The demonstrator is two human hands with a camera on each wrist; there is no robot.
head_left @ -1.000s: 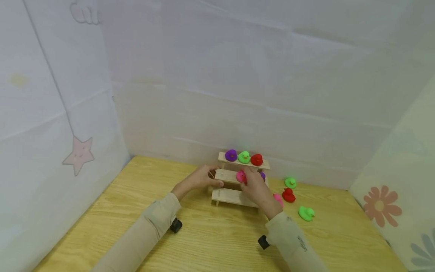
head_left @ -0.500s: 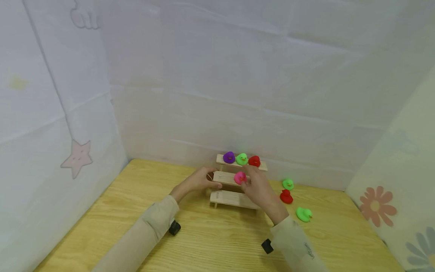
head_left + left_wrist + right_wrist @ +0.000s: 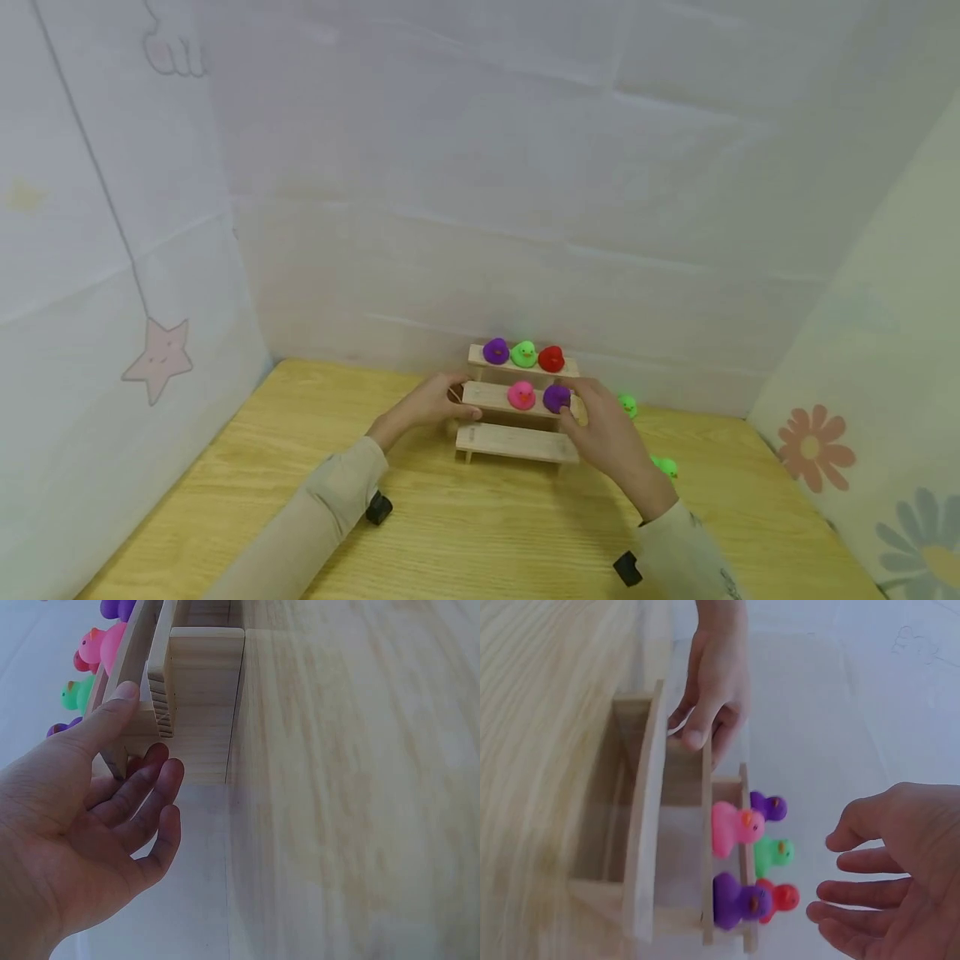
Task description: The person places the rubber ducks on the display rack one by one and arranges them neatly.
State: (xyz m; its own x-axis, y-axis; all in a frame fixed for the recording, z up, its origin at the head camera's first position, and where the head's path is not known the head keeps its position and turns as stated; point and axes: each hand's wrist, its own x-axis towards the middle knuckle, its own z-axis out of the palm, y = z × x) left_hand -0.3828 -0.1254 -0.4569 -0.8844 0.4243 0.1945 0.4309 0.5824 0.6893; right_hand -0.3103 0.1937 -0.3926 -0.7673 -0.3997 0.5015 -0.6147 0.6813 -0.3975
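A three-step wooden display stand (image 3: pixel 517 442) stands on the table near the back wall. My left hand (image 3: pixel 431 404) grips the left end of its middle step, thumb on top and fingers curled beneath, as the left wrist view shows. On that step sit a pink rubber duck (image 3: pixel 521 395) and, to its right, a purple rubber duck (image 3: pixel 556 398). My right hand (image 3: pixel 606 433) is beside the purple duck; in the right wrist view its fingers (image 3: pixel 862 892) are spread, apart from the ducks. The top step carries purple (image 3: pixel 496 351), green (image 3: pixel 523 354) and red (image 3: pixel 551 359) ducks.
To the right on the wooden table (image 3: pixel 465 533) lie a green duck (image 3: pixel 627 406) and another green duck (image 3: pixel 667 467), partly behind my right hand and wrist. White cloth walls (image 3: pixel 420 208) enclose the back and sides. The lowest step bears no duck.
My right hand has released the ducks on the middle step and drawn back to the right, uncovering the pink and purple ones. The left hand keeps its grip. The head view has shifted slightly.
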